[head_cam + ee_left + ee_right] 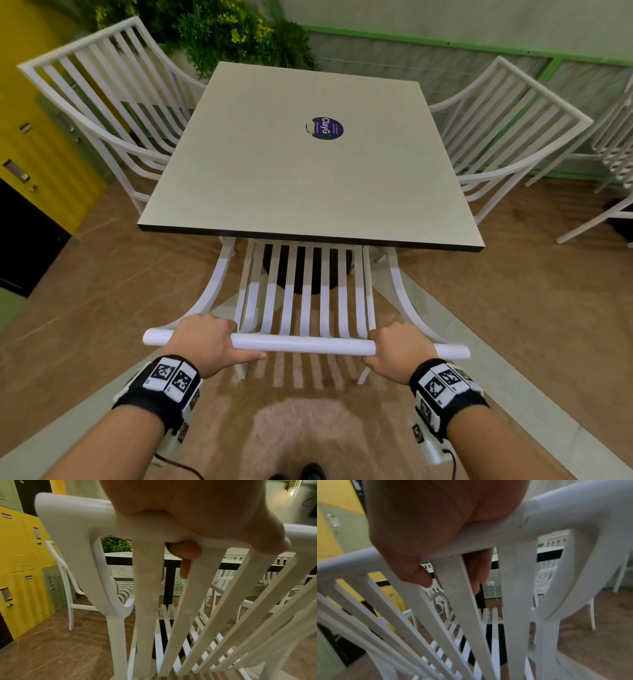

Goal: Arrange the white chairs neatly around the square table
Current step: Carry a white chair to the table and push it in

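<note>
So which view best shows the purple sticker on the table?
The head view: the purple sticker lies in full sight near the middle of the table top. Both wrist views see the table only edge-on through the chair slats, so the sticker is hidden.

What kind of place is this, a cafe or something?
Probably a cafe or canteen seating area: a square table with a round brand sticker, matching white chairs, and yellow lockers along the wall.
</note>
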`<action>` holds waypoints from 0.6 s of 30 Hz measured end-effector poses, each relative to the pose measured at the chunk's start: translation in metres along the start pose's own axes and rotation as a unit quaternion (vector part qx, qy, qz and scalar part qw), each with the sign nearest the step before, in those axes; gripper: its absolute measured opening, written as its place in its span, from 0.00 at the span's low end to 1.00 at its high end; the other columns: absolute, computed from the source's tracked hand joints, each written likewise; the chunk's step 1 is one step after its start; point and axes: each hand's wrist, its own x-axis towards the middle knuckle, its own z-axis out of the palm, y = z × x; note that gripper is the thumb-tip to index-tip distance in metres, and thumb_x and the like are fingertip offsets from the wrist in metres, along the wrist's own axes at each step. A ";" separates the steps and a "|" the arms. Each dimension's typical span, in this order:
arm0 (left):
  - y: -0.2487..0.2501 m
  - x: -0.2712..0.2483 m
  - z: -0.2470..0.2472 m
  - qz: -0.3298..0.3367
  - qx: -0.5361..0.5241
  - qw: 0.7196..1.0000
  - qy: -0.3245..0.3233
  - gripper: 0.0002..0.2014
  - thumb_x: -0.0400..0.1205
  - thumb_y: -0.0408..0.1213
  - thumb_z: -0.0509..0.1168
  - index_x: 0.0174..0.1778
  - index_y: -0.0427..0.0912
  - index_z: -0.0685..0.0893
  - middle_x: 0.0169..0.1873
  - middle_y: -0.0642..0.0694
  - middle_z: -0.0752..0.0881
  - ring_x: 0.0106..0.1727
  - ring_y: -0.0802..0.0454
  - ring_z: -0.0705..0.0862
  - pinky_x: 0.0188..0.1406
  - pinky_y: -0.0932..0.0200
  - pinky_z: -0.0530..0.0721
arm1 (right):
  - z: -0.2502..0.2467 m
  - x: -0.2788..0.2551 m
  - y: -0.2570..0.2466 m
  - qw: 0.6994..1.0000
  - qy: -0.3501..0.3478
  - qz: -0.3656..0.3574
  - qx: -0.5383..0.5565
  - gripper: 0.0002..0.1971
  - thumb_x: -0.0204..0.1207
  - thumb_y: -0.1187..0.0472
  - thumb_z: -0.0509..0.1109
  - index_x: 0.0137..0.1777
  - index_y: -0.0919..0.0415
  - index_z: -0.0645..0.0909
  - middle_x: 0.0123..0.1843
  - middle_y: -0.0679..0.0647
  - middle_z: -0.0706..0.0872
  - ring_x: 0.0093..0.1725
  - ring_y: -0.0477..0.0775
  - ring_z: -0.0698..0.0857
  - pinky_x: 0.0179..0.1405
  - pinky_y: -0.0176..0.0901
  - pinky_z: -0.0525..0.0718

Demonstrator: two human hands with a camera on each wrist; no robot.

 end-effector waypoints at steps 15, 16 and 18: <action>0.002 -0.010 -0.008 -0.022 -0.022 0.999 0.025 0.40 0.57 0.85 0.42 0.35 0.54 0.79 0.32 0.56 0.81 0.34 0.58 0.78 0.32 0.60 0.76 | 0.002 -0.006 -0.009 0.998 0.032 0.031 0.038 0.17 0.73 0.41 0.66 0.53 0.52 0.82 0.45 0.49 0.87 0.42 0.51 0.84 0.41 0.45 0.82; 0.003 -0.014 -0.006 -0.019 -0.042 0.997 0.054 0.41 0.59 0.85 0.45 0.43 0.55 0.82 0.39 0.55 0.82 0.42 0.55 0.80 0.40 0.57 0.79 | 0.005 -0.011 -0.008 0.996 0.055 0.025 0.068 0.19 0.73 0.41 0.67 0.58 0.51 0.81 0.49 0.48 0.87 0.48 0.51 0.84 0.50 0.47 0.82; 0.006 -0.029 -0.001 -0.012 -0.088 0.986 0.139 0.39 0.63 0.80 0.56 0.59 0.54 0.81 0.52 0.50 0.81 0.55 0.48 0.78 0.55 0.44 0.78 | 0.017 -0.031 -0.008 0.984 0.131 0.020 0.116 0.26 0.71 0.41 0.68 0.68 0.50 0.76 0.63 0.48 0.83 0.63 0.52 0.79 0.70 0.54 0.73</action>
